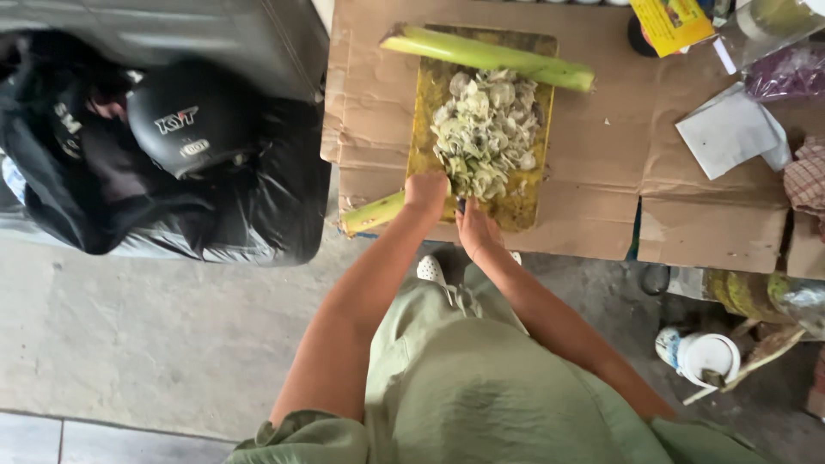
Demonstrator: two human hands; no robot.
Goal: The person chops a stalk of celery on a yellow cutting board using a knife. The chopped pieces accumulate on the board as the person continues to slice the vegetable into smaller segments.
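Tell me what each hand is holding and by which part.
The left hand holds a green stalk near its cut end on the yellow board. The right hand has its grip on a knife handle; the blade is mostly hidden.

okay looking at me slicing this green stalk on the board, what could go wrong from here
The left hand pins the stalk right beside the knife in the right hand, so a slip may nick a finger. The board sits near the table edge and could tip. The pile of slices crowds the cutting spot and may spill.
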